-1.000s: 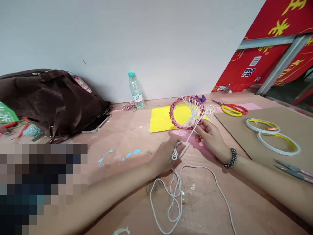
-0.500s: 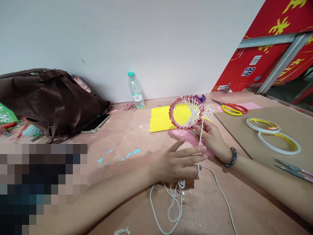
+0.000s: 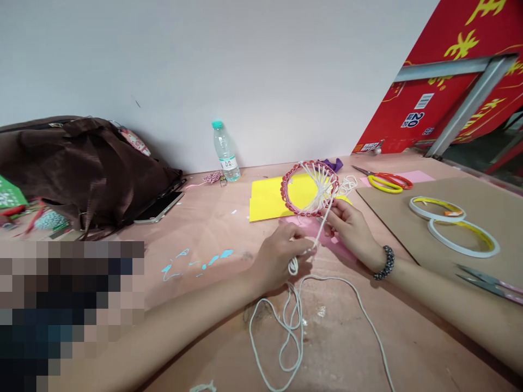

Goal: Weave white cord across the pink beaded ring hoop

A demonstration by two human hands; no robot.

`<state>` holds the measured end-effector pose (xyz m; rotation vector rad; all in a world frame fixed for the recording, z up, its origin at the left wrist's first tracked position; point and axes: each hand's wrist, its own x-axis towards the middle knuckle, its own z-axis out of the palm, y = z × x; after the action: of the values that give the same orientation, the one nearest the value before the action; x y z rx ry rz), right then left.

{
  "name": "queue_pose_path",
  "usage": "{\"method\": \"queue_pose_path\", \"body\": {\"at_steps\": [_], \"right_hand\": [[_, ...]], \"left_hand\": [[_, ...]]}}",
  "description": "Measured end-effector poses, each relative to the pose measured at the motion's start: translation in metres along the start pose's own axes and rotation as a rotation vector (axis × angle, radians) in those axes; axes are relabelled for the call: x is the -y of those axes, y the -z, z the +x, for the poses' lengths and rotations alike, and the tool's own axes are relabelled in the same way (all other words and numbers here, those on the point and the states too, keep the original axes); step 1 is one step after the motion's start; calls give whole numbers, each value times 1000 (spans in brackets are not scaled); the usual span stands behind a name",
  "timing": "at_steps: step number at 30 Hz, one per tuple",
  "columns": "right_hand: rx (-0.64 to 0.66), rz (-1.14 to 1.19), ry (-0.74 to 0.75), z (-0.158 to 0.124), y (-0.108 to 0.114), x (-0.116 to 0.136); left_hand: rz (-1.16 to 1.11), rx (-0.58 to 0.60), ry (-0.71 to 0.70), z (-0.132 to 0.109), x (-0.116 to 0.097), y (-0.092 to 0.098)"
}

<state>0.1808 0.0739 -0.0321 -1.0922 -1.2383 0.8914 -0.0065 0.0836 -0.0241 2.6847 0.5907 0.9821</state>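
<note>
A white wall (image 3: 204,65) rises behind my pinkish tabletop (image 3: 196,228). At the far left, a dark brown fabric bag (image 3: 81,163) slumps with a smartphone (image 3: 159,207) beside it, both pushed back out of my working space, and a clear water bottle with a teal cap (image 3: 225,155) stands near the wall. Next lies a yellow card sheet (image 3: 265,201). My left hand (image 3: 281,258) is curled nearly shut around a white cord (image 3: 295,326), with a small loop bunched in my fingers and the slack trailing in loose coils on the table. Just right of it, my right hand (image 3: 351,231), wearing a dark beaded bracelet (image 3: 384,263), pinches the lower edge of a red beaded ring strung with white spokes (image 3: 310,188), holding it up over the card so the strand between my hands stays clear. Further right, red-and-yellow-handled scissors (image 3: 388,182) and a brown cardboard sheet (image 3: 388,228) carrying two white hoops (image 3: 463,255) sit within reach.
</note>
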Motion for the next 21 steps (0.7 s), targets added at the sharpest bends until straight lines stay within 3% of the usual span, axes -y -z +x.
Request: {"method": "queue_pose_path", "body": {"at_steps": [2, 4, 6, 8, 12, 14, 16, 21], "right_hand": [[-3, 1, 10, 0, 0, 0], [-20, -24, 13, 0, -1, 1], [-25, -47, -1, 0, -1, 1], [-19, -46, -12, 0, 0, 1], [-6, -26, -3, 0, 0, 0], [-7, -26, -3, 1, 1, 0], [-7, -24, -5, 1, 0, 0], [-10, -15, 8, 0, -1, 1]], "left_hand": [[104, -68, -244, -1, -3, 1], [120, 17, -417, -2, -5, 1], [38, 136, -454, -4, -5, -1], [-38, 157, -259, -6, -4, -2], [-147, 83, 359, -5, 1, -4], [-187, 148, 389, -3, 3, -4], [-109, 173, 221, -2, 3, -2], [126, 8, -369, -3, -4, 1]]}}
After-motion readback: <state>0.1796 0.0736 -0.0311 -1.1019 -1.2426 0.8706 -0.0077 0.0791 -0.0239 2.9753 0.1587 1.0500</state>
